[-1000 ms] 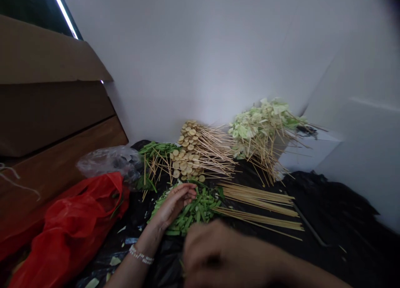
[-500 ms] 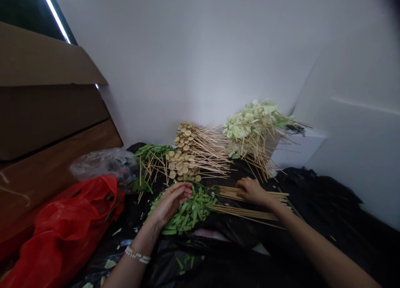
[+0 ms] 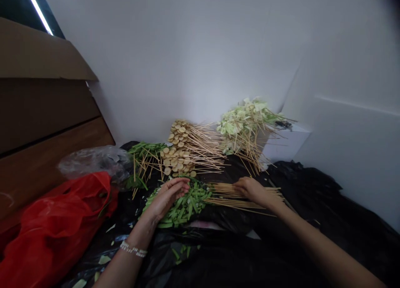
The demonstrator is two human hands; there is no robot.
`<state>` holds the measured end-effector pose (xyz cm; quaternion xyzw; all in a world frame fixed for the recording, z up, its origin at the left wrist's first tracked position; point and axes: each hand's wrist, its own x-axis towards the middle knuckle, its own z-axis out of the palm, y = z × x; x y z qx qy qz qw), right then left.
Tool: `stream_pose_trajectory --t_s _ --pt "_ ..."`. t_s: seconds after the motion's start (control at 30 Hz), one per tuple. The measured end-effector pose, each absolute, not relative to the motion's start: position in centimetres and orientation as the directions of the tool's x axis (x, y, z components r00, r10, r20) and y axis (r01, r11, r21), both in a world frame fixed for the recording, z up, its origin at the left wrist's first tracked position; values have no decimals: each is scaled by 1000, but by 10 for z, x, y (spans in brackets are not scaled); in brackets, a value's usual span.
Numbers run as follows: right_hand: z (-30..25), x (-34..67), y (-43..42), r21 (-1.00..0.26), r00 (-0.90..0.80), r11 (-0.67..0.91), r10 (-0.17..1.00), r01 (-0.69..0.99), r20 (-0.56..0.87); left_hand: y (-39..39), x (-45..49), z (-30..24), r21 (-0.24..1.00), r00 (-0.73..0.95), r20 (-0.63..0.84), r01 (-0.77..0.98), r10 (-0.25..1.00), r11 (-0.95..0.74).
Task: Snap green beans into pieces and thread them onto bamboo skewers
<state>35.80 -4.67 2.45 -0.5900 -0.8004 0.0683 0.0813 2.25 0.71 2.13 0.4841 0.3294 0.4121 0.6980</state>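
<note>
My left hand (image 3: 173, 193) hovers over a heap of cut green vegetable pieces (image 3: 190, 206), palm turned inward and fingers loosely curved. Nothing shows in it. A bundle of bamboo skewers (image 3: 223, 190) lies to the right of the heap, points toward the greens. On this bundle rests my right hand (image 3: 250, 189), thumb and fingers pinched at the skewers; how many it grips is hidden. Beyond the heap, sliced potato rounds (image 3: 178, 159) are threaded on stacked skewers. Farther right at the back sit skewers of cabbage leaves (image 3: 242, 117).
Black plastic sheeting (image 3: 225, 259) covers the surface, with stray green scraps on it. At left lie a red bag (image 3: 62, 221) and a clear plastic bag (image 3: 93, 161), beside a cardboard box (image 3: 40, 109). Skewered greens (image 3: 146, 148) lie at back left. A white wall (image 3: 187, 50) stands behind.
The view has shifted slightly, so things appear a little further left. My right fingers have drawn together at the skewers. My left hand stays over the greens.
</note>
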Motion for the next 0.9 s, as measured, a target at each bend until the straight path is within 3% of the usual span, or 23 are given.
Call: stream_pose_trajectory --t_s 0.23,0.4,0.7,0.8,0.9 --pt "32 346 -51 -67 -164 176 974 982 153 5 27 19 983 399 -13 -163 917 85" --pt "30 341 -52 -71 -81 94 984 993 160 5 29 15 997 415 37 -80 909 -4" --pt "37 269 -42 -101 -205 231 955 968 215 6 29 18 979 276 170 62 946 -194" --pt "25 245 -31 -67 -284 311 923 948 260 10 25 14 920 228 278 217 933 -327" --pt "-1 242 -25 30 -346 354 887 935 306 13 19 12 778 231 386 439 893 -449"
